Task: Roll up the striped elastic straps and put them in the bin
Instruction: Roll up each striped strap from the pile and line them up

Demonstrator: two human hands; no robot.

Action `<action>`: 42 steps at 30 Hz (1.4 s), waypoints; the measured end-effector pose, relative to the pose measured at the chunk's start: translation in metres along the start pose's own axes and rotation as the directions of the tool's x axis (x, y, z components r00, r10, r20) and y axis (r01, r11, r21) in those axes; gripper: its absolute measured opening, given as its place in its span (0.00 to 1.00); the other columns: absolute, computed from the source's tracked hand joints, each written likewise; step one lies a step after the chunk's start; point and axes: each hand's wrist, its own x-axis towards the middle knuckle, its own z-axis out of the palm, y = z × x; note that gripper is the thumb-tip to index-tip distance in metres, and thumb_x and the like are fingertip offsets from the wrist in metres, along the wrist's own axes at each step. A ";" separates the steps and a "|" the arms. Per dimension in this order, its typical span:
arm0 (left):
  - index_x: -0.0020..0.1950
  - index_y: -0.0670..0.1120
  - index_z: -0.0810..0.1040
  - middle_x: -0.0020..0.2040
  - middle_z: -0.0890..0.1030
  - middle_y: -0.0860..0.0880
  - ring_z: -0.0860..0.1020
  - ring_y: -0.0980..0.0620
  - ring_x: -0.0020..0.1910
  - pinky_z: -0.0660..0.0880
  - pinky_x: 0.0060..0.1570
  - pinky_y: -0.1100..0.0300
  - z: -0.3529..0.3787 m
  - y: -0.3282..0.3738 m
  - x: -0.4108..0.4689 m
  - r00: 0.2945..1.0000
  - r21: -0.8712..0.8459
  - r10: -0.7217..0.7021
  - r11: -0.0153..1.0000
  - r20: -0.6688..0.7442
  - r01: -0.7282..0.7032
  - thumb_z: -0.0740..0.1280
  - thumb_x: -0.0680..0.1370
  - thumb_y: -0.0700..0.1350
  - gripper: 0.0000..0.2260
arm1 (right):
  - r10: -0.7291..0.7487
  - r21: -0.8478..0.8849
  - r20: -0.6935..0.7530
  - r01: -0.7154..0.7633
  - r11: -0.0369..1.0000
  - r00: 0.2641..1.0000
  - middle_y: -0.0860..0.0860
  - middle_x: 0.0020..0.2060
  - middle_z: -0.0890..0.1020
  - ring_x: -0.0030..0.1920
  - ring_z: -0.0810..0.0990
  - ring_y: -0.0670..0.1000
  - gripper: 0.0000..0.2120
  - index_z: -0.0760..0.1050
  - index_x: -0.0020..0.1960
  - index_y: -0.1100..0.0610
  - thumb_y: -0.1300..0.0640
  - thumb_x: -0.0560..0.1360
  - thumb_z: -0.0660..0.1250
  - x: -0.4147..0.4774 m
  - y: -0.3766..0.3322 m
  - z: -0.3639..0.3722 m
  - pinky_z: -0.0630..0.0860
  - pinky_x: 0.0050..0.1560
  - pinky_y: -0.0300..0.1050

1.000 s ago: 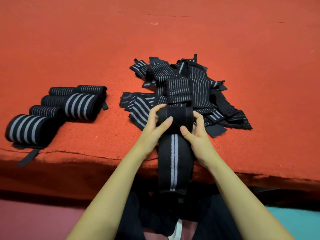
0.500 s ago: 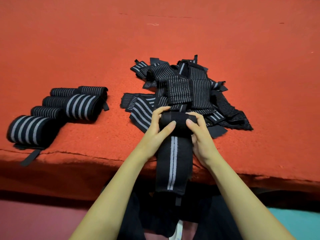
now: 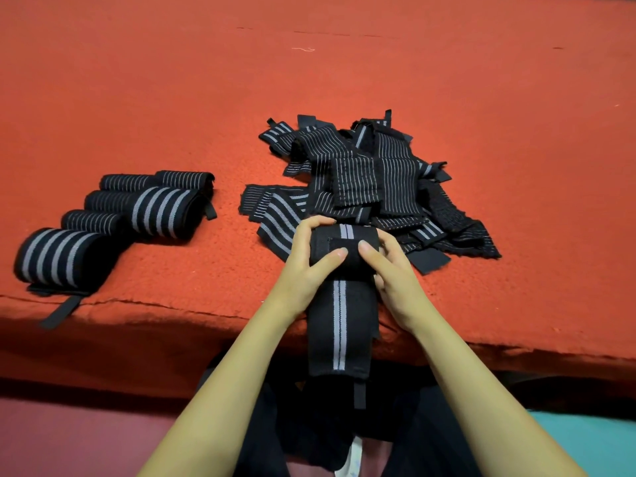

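Note:
A black strap with two grey centre stripes (image 3: 339, 315) is partly wound into a roll at its far end. My left hand (image 3: 309, 266) grips the roll's left side, thumb on top. My right hand (image 3: 389, 270) grips its right side, thumb on top too. The unrolled tail hangs over the table's front edge toward my lap. Just behind the roll lies a heap of loose striped straps (image 3: 371, 180). Several rolled straps (image 3: 137, 215) lie in a group at the left. No bin is in view.
Everything rests on a red felt-covered table (image 3: 447, 80) whose front edge (image 3: 155, 304) runs across the lower frame. A thin black tab (image 3: 60, 309) from the nearest roll hangs over that edge. Dark clothing on my lap shows below.
The roll has grown and turned; the grey stripes now show on its top. The hanging tail has shortened and risen. Both thumbs have shifted over the roll.

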 end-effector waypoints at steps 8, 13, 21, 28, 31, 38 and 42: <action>0.72 0.52 0.63 0.62 0.76 0.60 0.74 0.64 0.62 0.68 0.63 0.64 0.001 -0.001 0.005 0.990 0.007 -0.118 0.993 0.077 0.118 0.68 0.70 0.63 0.35 | -0.111 -0.029 -0.068 0.109 0.994 0.992 0.54 0.56 0.79 0.56 0.80 0.49 0.22 0.67 0.64 0.56 0.62 0.71 0.64 -0.001 0.003 -0.005 0.76 0.53 0.39; 0.68 0.46 0.65 0.58 0.77 0.55 0.77 0.62 0.57 0.71 0.58 0.65 0.001 0.000 0.004 0.994 -0.085 -0.105 0.991 0.027 0.107 0.69 0.73 0.49 0.27 | -0.106 -0.116 -0.030 0.102 0.988 0.994 0.54 0.61 0.78 0.60 0.78 0.49 0.25 0.66 0.67 0.51 0.56 0.72 0.68 -0.001 0.004 -0.004 0.75 0.59 0.41; 0.66 0.53 0.60 0.60 0.72 0.52 0.75 0.62 0.58 0.71 0.58 0.66 0.001 -0.001 0.001 0.996 -0.027 0.029 0.999 0.080 -0.026 0.69 0.74 0.42 0.26 | -0.002 -0.181 -0.055 -0.008 0.983 0.999 0.55 0.62 0.76 0.58 0.78 0.45 0.32 0.62 0.69 0.59 0.44 0.73 0.68 0.005 0.004 -0.004 0.75 0.60 0.43; 0.68 0.65 0.56 0.70 0.72 0.47 0.72 0.56 0.68 0.65 0.72 0.53 0.002 -0.002 0.004 0.991 -0.044 -0.037 0.998 0.130 0.043 0.69 0.73 0.55 0.30 | -0.006 -0.342 -0.007 0.003 0.940 1.000 0.41 0.61 0.73 0.61 0.74 0.36 0.31 0.55 0.71 0.50 0.39 0.75 0.64 0.003 0.006 0.001 0.69 0.63 0.38; 0.67 0.69 0.55 0.71 0.71 0.47 0.71 0.56 0.69 0.63 0.73 0.49 0.003 -0.004 0.004 0.989 -0.005 -0.058 0.998 0.138 0.059 0.69 0.72 0.59 0.30 | -0.031 -0.379 -0.007 0.026 0.925 1.000 0.41 0.63 0.72 0.64 0.72 0.40 0.31 0.54 0.72 0.50 0.37 0.75 0.59 0.003 0.006 0.001 0.67 0.67 0.42; 0.70 0.51 0.61 0.63 0.75 0.54 0.75 0.61 0.61 0.69 0.64 0.62 0.000 -0.005 0.004 0.996 -0.003 0.001 1.000 0.087 -0.001 0.71 0.73 0.46 0.29 | -0.084 -0.232 -0.074 0.065 0.970 0.994 0.52 0.59 0.76 0.61 0.76 0.47 0.30 0.61 0.68 0.59 0.47 0.72 0.66 -0.001 0.003 0.003 0.70 0.68 0.50; 0.62 0.55 0.66 0.57 0.73 0.61 0.75 0.60 0.58 0.69 0.61 0.64 -0.002 -0.004 0.003 0.992 0.111 0.110 0.987 0.067 -0.117 0.72 0.71 0.39 0.25 | -0.073 -0.208 -0.067 0.058 0.976 0.995 0.56 0.64 0.76 0.66 0.74 0.53 0.31 0.66 0.68 0.55 0.41 0.70 0.67 0.001 0.001 0.002 0.68 0.70 0.57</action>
